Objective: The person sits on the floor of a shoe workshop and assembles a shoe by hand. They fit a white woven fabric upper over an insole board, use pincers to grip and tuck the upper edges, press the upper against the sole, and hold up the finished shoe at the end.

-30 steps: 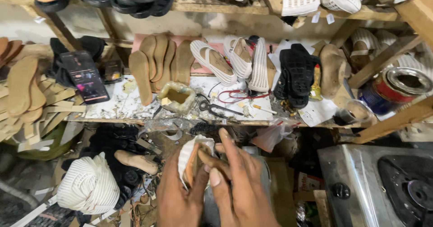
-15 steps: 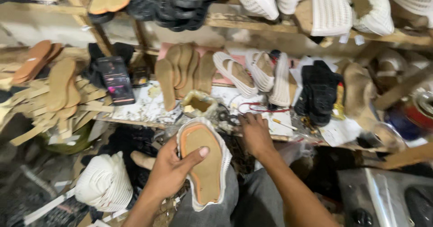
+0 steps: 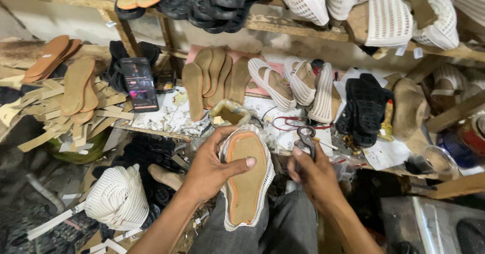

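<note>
Left hand clamping upturned shoe at its toe; right hand beside it, wrapped round pincers; best gripping mesh edge squarely.

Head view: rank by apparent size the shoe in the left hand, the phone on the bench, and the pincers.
1. Shoe, largest, though nearest the camera.
2. Phone.
3. Pincers, smallest, partly hidden by the right hand.
</note>
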